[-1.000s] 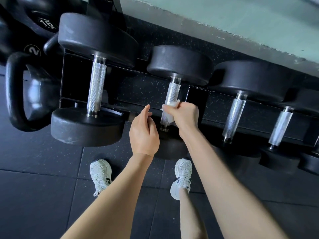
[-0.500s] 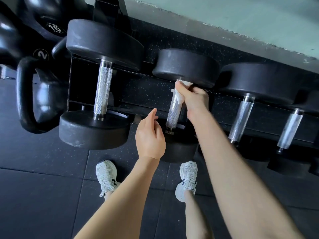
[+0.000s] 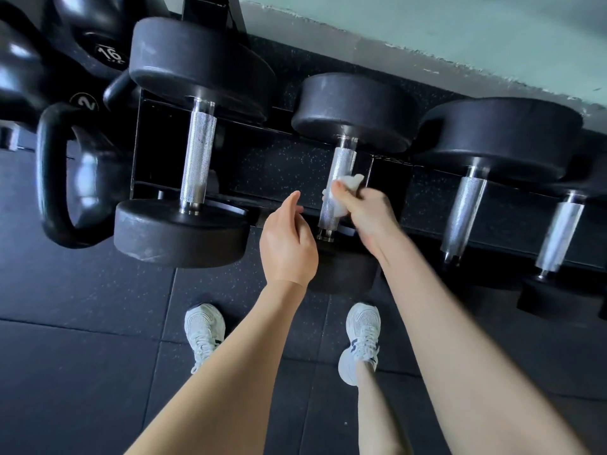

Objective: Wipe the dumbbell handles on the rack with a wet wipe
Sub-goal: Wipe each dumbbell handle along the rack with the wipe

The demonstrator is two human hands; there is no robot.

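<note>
Wipe (image 3: pixel 349 182) in right hand (image 3: pixel 371 219) against handle (image 3: pixel 343 161)

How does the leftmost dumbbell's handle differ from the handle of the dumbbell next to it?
The leftmost handle is bare and fully visible; the next handle is partly covered by the right hand, which holds a white wet wipe against it. The leftmost handle looks longer than the next handle. Both are knurled metal between black weights.

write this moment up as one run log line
phase: wiping | right hand: grips wet wipe against second-from-left dumbbell handle | left hand: open, holds nothing, beside that handle's near end
</note>
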